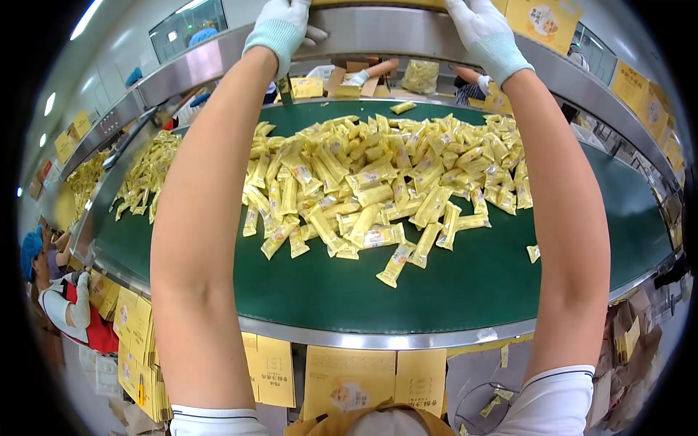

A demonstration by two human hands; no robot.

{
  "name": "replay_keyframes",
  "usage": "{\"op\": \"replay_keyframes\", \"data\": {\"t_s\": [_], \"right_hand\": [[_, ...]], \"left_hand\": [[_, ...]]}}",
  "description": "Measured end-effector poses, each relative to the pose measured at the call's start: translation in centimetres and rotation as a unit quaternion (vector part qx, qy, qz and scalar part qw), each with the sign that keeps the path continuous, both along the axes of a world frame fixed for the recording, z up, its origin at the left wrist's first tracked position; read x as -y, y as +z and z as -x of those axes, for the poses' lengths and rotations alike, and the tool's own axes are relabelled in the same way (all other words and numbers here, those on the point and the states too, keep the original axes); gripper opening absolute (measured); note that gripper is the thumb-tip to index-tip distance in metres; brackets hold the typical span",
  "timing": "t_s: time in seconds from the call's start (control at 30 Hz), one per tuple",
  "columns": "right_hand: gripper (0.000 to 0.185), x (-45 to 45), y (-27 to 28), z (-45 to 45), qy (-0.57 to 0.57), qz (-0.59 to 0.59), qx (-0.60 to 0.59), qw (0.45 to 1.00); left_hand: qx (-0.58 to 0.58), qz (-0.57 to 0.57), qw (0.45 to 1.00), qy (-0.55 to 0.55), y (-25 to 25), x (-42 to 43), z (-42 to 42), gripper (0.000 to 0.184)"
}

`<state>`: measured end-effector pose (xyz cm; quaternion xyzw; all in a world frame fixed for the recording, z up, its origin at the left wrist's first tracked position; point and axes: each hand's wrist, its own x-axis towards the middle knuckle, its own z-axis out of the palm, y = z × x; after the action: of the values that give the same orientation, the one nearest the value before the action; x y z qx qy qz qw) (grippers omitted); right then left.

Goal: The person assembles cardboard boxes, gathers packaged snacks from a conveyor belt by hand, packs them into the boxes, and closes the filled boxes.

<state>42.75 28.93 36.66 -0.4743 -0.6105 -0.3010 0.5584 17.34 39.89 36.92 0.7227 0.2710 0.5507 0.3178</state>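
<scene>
Both my arms stretch up over the belt to the steel upper shelf. My left hand point(280, 27), in a white glove with a pale green cuff, is at the left end of a yellow cardboard box point(378, 3). Gloved the same way, my right hand point(481, 30) is at the box's right end. The hands hold the box between them at the shelf's edge, though the top of the view cuts off most of it and some fingertips. Below lies a big heap of small yellow wrapped packets point(378, 167) on the green conveyor belt point(327, 291).
The steel shelf point(378, 36) crosses above the belt, with yellow cartons point(542, 22) on it at right. Flat printed cartons point(349, 378) hang along the near edge. A co-worker in a red apron point(94, 320) is at left; others' gloved hands point(356, 78) work across the belt.
</scene>
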Motion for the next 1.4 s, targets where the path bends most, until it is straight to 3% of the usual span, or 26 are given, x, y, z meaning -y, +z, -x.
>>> {"op": "replay_keyframes", "data": {"t_s": [0.07, 0.1, 0.2, 0.23, 0.27, 0.3, 0.33, 0.4, 0.47, 0.5, 0.6, 0.7, 0.73, 0.8, 0.93, 1.0, 1.1, 1.23, 1.4], "right_hand": [[0.056, 1.5, -0.8, 0.8, -0.066, 0.097, 0.017, 0.993], [0.054, 2.4, -1.1, 1.9, -0.150, 0.087, 0.077, 0.982], [0.054, 3.1, -1.2, 1.4, -0.144, 0.135, 0.172, 0.965], [0.051, 3.0, -3.2, 0.6, -0.144, 0.073, 0.207, 0.965], [0.038, 2.3, -5.6, -1.2, -0.081, -0.013, 0.250, 0.965], [0.039, 4.0, -8.9, 0.3, -0.015, -0.007, 0.180, 0.983], [0.036, 5.0, -12.5, 0.1, 0.004, 0.005, 0.180, 0.984], [0.030, 7.2, -20.0, -1.4, 0.003, 0.214, 0.122, 0.969], [0.039, 7.7, -29.0, -4.7, -0.052, 0.346, 0.039, 0.936], [0.048, 8.3, -31.6, -5.9, -0.067, 0.460, -0.035, 0.885], [0.067, 7.2, -40.0, -9.9, -0.062, 0.562, -0.180, 0.805], [0.074, 4.1, -45.6, -10.3, -0.065, 0.517, -0.258, 0.814], [0.080, 3.2, -45.6, -9.3, -0.066, 0.529, -0.285, 0.797], [0.085, 3.1, -40.8, -3.5, -0.178, 0.588, -0.310, 0.726], [0.087, 2.5, -41.9, -3.7, -0.177, 0.593, -0.278, 0.735], [0.082, 2.9, -44.7, -3.8, -0.173, 0.565, -0.210, 0.779], [0.077, 5.1, -42.8, -0.5, -0.156, 0.579, -0.172, 0.782], [0.069, 7.8, -42.8, 2.5, -0.156, 0.556, -0.150, 0.802], [0.069, 12.0, -42.1, 5.1, -0.130, 0.567, -0.130, 0.803]], "left_hand": [[-0.046, -0.043, 0.994, 0.093, -0.6, -0.1, -0.6, 0.044], [-0.068, -0.061, 0.984, 0.150, -0.9, 0.1, -1.1, 0.045], [-0.142, -0.200, 0.942, 0.227, -3.6, 1.3, -1.7, 0.051], [-0.171, -0.278, 0.908, 0.262, -5.5, -0.2, -2.1, 0.056], [-0.088, -0.326, 0.928, 0.158, -8.7, 1.5, -2.1, 0.051], [-0.019, -0.368, 0.929, 0.043, -11.7, 3.2, -2.2, 0.048], [-0.093, -0.327, 0.940, -0.019, -14.7, 5.0, -1.3, 0.044], [-0.255, -0.136, 0.957, -0.008, -22.2, 6.4, 0.3, 0.034], [-0.359, 0.023, 0.932, 0.050, -29.5, 5.0, 1.2, 0.054], [-0.414, 0.130, 0.899, 0.062, -31.6, 4.4, 1.6, 0.061], [-0.437, 0.117, 0.888, 0.084, -39.8, 1.1, 2.1, 0.068], [-0.476, 0.140, 0.862, 0.106, -36.0, 3.0, 0.0, 0.069], [-0.485, 0.140, 0.857, 0.102, -35.9, 2.9, -0.7, 0.070], [-0.512, 0.082, 0.845, 0.132, -37.3, 3.3, -2.2, 0.073], [-0.553, 0.015, 0.828, 0.089, -38.7, 3.5, -3.1, 0.070], [-0.538, 0.020, 0.840, 0.063, -38.5, 3.7, -3.0, 0.067], [-0.527, -0.033, 0.849, -0.028, -38.9, 3.7, -2.2, 0.060], [-0.466, -0.081, 0.880, -0.047, -39.6, 5.6, -0.2, 0.050], [-0.487, -0.081, 0.868, -0.053, -38.3, 9.4, 3.3, 0.054]]}}
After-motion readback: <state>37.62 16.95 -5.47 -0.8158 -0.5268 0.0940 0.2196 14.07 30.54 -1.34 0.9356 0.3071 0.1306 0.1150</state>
